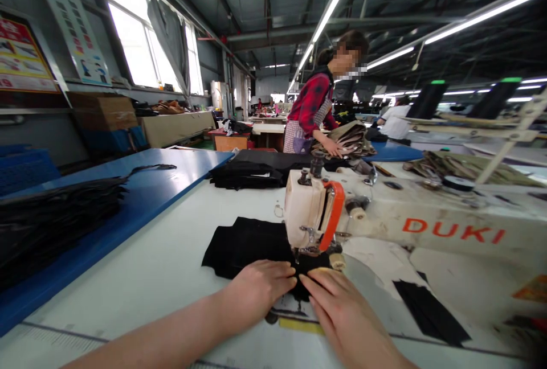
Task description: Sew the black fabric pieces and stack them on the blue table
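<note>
A piece of black fabric [250,244] lies flat under the needle of a white sewing machine [371,209] marked "DUKI". My left hand [262,289] is closed at the fabric's near edge, thumb and fingertips together on the cloth, left of the needle. Opposite it, my right hand [337,300] rests on the cloth with fingers stretched forward and the thumb apart. The two sets of fingertips almost meet just in front of the presser foot. Part of the fabric is hidden beneath the machine head and my fingers.
Black fabric stacks lie behind the machine [252,171] and on a blue table [188,167] at left. Dark cut strips [429,309] rest under the machine arm. Beyond, a person in a checked shirt [314,98] handles a pile of brownish pieces [352,136]. Thread cones [427,100] stand at right.
</note>
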The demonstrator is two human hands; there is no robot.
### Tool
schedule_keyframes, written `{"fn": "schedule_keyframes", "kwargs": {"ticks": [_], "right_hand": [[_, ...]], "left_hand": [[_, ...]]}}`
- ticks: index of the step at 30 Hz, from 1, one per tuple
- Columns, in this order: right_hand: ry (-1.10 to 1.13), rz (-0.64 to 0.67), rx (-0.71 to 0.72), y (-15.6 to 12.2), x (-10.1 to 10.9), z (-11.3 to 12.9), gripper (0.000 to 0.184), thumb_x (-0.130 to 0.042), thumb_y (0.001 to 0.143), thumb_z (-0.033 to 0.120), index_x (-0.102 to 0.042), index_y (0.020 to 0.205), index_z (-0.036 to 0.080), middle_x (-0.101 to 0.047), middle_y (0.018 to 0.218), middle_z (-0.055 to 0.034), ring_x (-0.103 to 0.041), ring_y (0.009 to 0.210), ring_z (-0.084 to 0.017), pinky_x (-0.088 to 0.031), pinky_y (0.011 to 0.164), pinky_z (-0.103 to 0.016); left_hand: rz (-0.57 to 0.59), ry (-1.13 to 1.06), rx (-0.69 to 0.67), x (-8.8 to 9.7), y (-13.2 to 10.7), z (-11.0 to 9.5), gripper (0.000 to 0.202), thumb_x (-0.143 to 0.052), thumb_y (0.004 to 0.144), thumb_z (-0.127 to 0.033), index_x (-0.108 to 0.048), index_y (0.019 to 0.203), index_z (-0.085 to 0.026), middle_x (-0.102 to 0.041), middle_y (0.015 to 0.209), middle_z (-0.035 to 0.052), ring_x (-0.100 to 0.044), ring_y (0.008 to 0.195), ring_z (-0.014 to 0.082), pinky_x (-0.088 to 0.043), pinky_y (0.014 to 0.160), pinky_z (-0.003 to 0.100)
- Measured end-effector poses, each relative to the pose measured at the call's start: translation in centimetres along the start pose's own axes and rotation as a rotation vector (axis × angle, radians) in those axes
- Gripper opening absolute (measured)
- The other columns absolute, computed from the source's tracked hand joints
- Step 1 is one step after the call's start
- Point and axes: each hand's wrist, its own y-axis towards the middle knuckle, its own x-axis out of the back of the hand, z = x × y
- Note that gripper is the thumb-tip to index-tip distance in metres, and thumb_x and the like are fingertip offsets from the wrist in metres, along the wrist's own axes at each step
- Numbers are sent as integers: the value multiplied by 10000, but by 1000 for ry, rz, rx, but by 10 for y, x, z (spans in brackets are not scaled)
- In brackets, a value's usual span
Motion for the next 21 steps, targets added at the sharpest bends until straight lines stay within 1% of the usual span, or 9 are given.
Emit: {"fn": "schedule_keyframes", "kwargs": {"ticks": [4, 9, 14, 21], "right_hand": [[-42, 35, 11, 2, 3, 2, 390, -465, 828, 79, -598, 1175, 199, -597, 1082, -84, -532, 1028, -239, -468, 922, -442], [-71, 50, 8, 5, 6, 5, 378, -468, 824, 77, -611, 1155, 192, -596, 1065, -91, -535, 1012, -241, -466, 919, -437], [-58, 80, -30, 6, 8, 8, 368, -485, 823, 73, -618, 1138, 211, -593, 1073, -74, -529, 1013, -230, -450, 932, -425], [-51, 76, -37, 5, 9, 7, 371, -488, 819, 62, -615, 1132, 217, -598, 1065, -69, -528, 1012, -226, -440, 935, -425]], "left_hand": [[18, -3, 7, 2, 1, -1, 259, -449, 944, -167, -594, 1158, -152, -616, 1214, 72, -543, 1162, 201, -441, 991, 335], [41, 13, 24, 3, 2, -2, 261, -466, 936, -163, -589, 1166, -148, -610, 1224, 76, -540, 1166, 206, -437, 998, 342], [32, 35, 32, 2, 1, -3, 251, -487, 925, -156, -602, 1148, -143, -622, 1206, 79, -554, 1151, 207, -456, 981, 345], [28, 52, 21, 2, 1, -3, 244, -492, 923, -157, -606, 1139, -142, -629, 1193, 79, -560, 1145, 209, -468, 969, 348]]}}
